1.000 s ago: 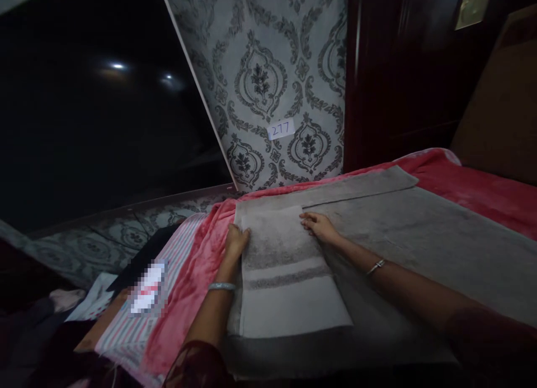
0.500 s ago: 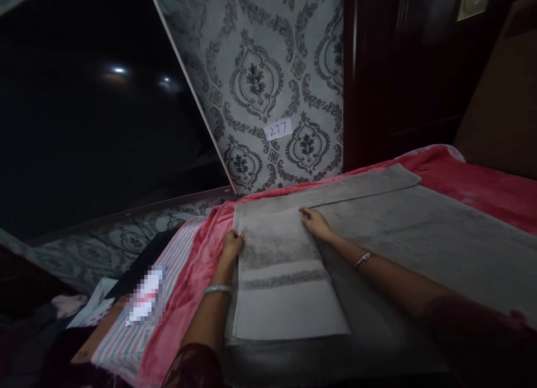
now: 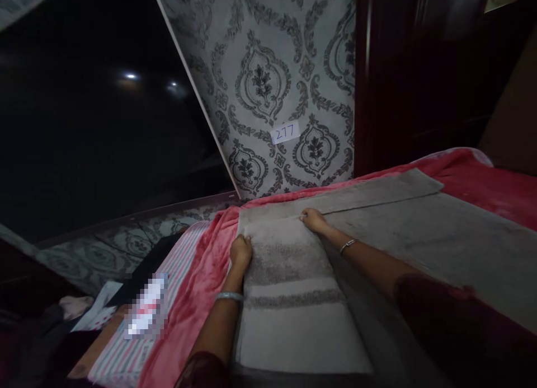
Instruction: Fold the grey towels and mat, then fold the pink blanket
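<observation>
Where the left hand (image 3: 241, 251) sits: low centre of the frame, fingers curled down and closed over the far left edge of the folded towel (image 3: 293, 315); a pale bangle (image 3: 229, 296) rings the wrist.
Right hand (image 3: 314, 220): just right of centre, fingertips bent onto the towel's far right corner; I cannot tell whether it pinches or only presses. A thin bracelet (image 3: 348, 245) is on that wrist.
Folded towel: a grey oblong with a darker woven band across it, lying flat from the hands down to the bottom edge of the frame, between the two forearms.
How it likely handles: soft, limp and light, with a nap that grips rather than slides, and nothing to break. It would sag if lifted by one point, so the two far corners are the places to hold.
Spread grey cloth (image 3: 440, 237): under the towel and running off to the right; whether it is the same piece I cannot tell.
Pink blanket (image 3: 197, 287): beneath both, showing at the left and upper right.
Striped sheet (image 3: 126, 354): lower left, beside the blanket.
Holders: no box, basket or drawer shows; the bed bears the cloths.
Wall (image 3: 260, 41): patterned paper at top centre, with a slip marked 277 (image 3: 285, 132).
Dark panel (image 3: 84, 141): upper left.
</observation>
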Demonstrator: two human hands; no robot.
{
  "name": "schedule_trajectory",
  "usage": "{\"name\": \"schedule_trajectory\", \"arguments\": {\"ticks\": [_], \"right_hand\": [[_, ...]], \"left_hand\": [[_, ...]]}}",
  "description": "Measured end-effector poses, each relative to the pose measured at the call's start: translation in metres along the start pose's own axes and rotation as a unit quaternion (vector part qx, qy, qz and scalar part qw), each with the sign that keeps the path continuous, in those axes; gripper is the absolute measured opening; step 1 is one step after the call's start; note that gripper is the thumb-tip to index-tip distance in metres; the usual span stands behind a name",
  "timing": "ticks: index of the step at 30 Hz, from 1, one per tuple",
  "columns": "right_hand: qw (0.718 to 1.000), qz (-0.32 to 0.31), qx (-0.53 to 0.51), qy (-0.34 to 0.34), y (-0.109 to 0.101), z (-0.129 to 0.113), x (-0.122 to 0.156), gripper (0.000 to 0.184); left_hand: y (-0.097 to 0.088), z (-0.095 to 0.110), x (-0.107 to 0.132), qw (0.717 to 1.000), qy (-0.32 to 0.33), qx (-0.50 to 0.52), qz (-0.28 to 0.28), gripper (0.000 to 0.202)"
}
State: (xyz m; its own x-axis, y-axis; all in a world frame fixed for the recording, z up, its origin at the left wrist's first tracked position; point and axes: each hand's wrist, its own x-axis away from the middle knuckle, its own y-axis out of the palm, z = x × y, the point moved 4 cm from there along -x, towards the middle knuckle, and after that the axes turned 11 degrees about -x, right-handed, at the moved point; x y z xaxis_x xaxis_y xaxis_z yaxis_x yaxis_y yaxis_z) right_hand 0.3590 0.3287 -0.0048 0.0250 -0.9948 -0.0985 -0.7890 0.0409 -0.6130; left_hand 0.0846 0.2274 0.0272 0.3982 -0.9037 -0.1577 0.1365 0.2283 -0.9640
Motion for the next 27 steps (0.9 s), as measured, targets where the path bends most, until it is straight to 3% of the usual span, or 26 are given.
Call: {"name": "schedule_trajectory", "arguments": {"ticks": [6, 11, 16, 19, 21, 27], "right_hand": [[0.999, 0.008, 0.036, 0.014, 0.009, 0.009, 0.003, 0.029], [0.998, -0.010, 0.059, -0.009, 0.001, 0.002, 0.011, 0.037], [0.990, -0.035, 0.084, -0.103, 0.006, -0.013, 0.055, 0.058], [0.975, -0.093, 0.117, -0.167, 0.018, -0.020, 0.092, 0.066], [0.968, -0.121, 0.138, -0.173, 0.024, -0.021, 0.110, 0.068], [0.963, -0.101, 0.175, -0.176, 0.026, -0.024, 0.128, 0.069]], "left_hand": [[0.009, -0.001, 0.005, 1.000, -0.005, -0.026, -0.003, 0.031], [0.012, 0.000, -0.001, 1.000, 0.004, -0.016, -0.026, 0.033], [0.005, -0.005, -0.001, 0.997, 0.027, 0.043, -0.059, 0.033], [-0.002, -0.016, 0.015, 0.992, 0.043, 0.084, -0.080, 0.036], [-0.005, -0.025, 0.031, 0.990, 0.051, 0.094, -0.089, 0.034], [-0.001, -0.042, 0.072, 0.991, 0.066, 0.092, -0.069, 0.032]]}}
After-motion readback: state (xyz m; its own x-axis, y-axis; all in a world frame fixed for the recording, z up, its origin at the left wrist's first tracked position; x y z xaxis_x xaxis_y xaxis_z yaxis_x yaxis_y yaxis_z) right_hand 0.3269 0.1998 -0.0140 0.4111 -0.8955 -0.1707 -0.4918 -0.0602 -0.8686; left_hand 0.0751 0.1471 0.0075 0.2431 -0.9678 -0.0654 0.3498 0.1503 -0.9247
